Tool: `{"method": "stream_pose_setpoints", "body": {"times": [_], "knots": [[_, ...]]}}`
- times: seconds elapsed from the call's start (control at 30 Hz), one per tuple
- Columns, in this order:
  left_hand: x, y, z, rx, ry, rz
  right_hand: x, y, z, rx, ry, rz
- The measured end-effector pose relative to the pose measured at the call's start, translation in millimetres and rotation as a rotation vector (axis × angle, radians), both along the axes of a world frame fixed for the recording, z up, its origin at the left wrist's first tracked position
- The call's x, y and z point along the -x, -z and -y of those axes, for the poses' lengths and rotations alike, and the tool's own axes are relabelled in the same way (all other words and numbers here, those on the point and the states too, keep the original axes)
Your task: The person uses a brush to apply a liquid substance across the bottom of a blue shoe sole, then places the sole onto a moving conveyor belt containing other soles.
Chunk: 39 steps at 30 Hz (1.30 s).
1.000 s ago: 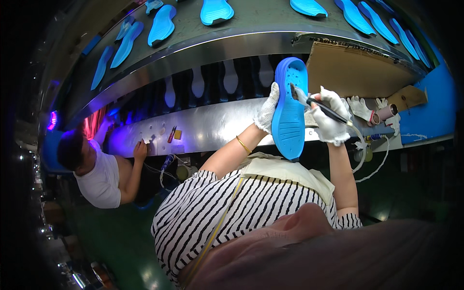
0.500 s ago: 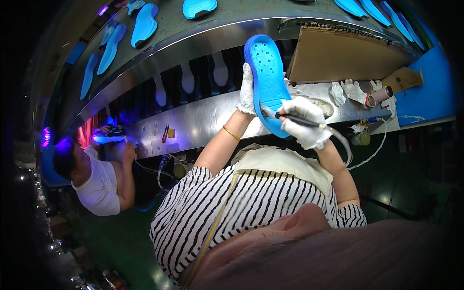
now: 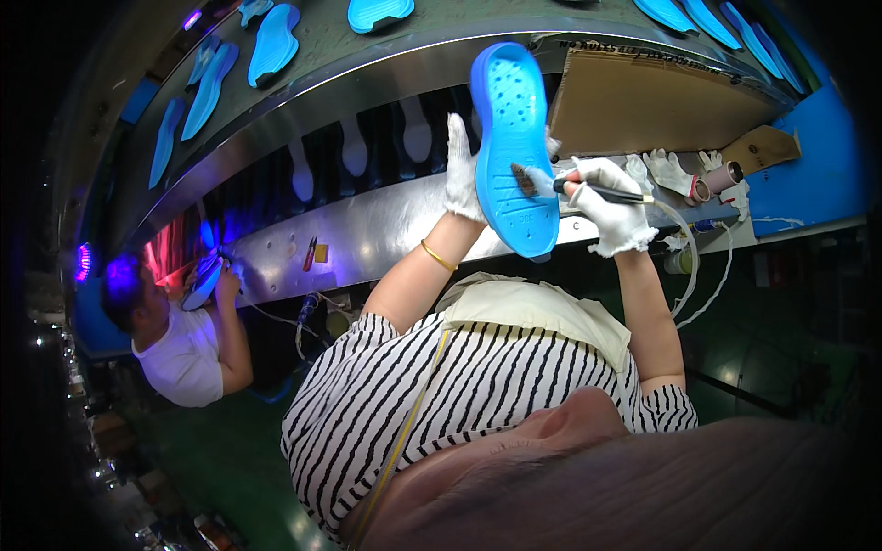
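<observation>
1. Holding blue sole (image 3: 511, 129) aloft between both hands, before the metal bench (image 3: 367, 231); long axis running near to far, far end leaning slightly left.
2. Laying brush (image 3: 540, 182) bristles on the sole's near half, seemingly in contact, handle pointing right.
3. Grasping the sole's left side with gloved left hand (image 3: 463, 174), nearer of the two; thumb raised, fingers mostly hidden behind.
4. Pinching the brush handle in gloved right hand (image 3: 613, 209), just beside the sole's right edge.
</observation>
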State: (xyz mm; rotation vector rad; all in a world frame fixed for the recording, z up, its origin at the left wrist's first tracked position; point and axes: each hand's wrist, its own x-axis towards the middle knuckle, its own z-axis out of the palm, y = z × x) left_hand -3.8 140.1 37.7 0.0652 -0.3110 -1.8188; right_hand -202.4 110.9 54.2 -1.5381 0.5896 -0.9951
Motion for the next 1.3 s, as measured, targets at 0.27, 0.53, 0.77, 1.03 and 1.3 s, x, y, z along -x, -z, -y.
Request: {"method": "stream_pose_setpoints", "body": {"times": [0.27,0.53,0.77,1.03,1.3], "knots": [[10.9,5.9,-8.6,0.155,-0.051,0.155,-10.9,-0.3,-14.6,0.208,0.089,0.115],[6.4,-2.4,-7.5,0.199,-0.205,0.237,-15.8,3.1,-27.8,-0.073,-0.035,0.129],[3.1,-12.4,-2.3,0.215,-0.249,0.214,-17.6,-1.8,-33.3,-0.028,-0.171,0.043],[-5.6,-18.7,0.8,0.254,-0.111,0.167,-10.0,0.0,-22.1,0.189,-0.168,-0.002],[-14.5,-23.2,7.8,0.266,-0.055,0.184,-7.7,5.5,-27.7,0.125,-0.252,0.051]]}}
